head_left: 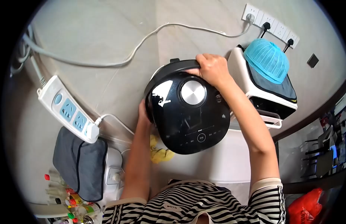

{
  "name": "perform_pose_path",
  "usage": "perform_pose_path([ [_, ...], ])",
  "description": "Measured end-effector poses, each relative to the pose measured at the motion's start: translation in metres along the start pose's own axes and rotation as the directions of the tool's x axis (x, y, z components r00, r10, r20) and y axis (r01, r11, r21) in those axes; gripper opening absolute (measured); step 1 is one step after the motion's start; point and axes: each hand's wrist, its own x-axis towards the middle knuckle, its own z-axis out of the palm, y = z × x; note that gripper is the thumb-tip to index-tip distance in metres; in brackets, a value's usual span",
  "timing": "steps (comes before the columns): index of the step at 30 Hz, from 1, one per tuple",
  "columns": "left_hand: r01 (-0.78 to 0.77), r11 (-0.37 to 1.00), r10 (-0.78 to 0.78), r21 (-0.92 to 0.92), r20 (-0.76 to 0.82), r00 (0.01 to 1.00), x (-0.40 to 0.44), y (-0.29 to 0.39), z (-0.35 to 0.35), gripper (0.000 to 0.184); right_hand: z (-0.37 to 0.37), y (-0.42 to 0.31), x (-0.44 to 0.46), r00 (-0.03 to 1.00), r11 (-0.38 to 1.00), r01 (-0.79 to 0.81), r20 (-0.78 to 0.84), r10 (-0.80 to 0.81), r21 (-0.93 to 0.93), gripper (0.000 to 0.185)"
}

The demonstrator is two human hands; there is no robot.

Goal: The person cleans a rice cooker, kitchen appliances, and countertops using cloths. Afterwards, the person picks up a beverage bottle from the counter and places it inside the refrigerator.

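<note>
A black rice cooker (189, 127) with a silver knob, a touch panel and a curved carrying handle is held out in front of my body. My right hand (214, 69) is closed around the right end of the handle. Against the cooker's left side rests my left hand (143, 114), its fingers mostly hidden behind the body. A crumpled yellow cloth (160, 153) lies on the white surface (234, 156) below, partly covered by the cooker.
To the right stands a white appliance (240, 71) with a blue mesh basket (268, 59) on top. A power strip (68, 108), a grey fabric cover (77, 164) and several bottles (81, 209) are on the left. A white cable (143, 43) runs to wall sockets (271, 24). A red bag (305, 207) sits lower right.
</note>
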Motion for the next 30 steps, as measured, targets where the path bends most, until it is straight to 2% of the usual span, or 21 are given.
perform_pose_path([
  [5,0.088,0.996,-0.09,0.029,0.07,0.993,0.047,0.009,0.019,0.04,0.031,0.025,0.011,0.996,0.997,-0.059,0.066,0.063,-0.051,0.056],
  [7,0.115,0.992,-0.121,0.059,0.112,0.986,0.097,0.002,-0.006,0.042,0.041,0.033,0.014,0.991,0.994,-0.082,0.102,0.09,-0.074,0.056],
  [11,0.165,0.984,-0.171,0.067,0.084,0.982,0.137,-0.023,-0.032,0.043,0.058,0.04,0.012,0.977,0.987,-0.118,0.165,0.136,-0.113,0.056],
  [20,0.248,0.967,-0.25,0.067,0.033,0.968,0.159,-0.057,-0.073,0.047,0.094,0.045,0.003,0.955,0.981,-0.161,0.234,0.183,-0.111,0.06],
  [24,0.266,0.96,-0.271,0.09,0.052,0.961,0.172,-0.054,-0.073,0.049,0.096,0.045,0.011,0.891,0.962,-0.254,0.362,0.275,-0.104,0.06],
  [27,0.273,0.956,-0.28,0.108,0.05,0.959,0.173,-0.053,-0.075,0.05,0.095,0.044,0.019,0.8,0.932,-0.338,0.483,0.357,-0.131,0.063],
  [30,0.279,0.949,-0.287,0.145,0.041,0.957,0.169,-0.05,-0.071,0.052,0.103,0.05,0.018,0.766,0.906,-0.397,0.491,0.414,-0.144,0.067],
])
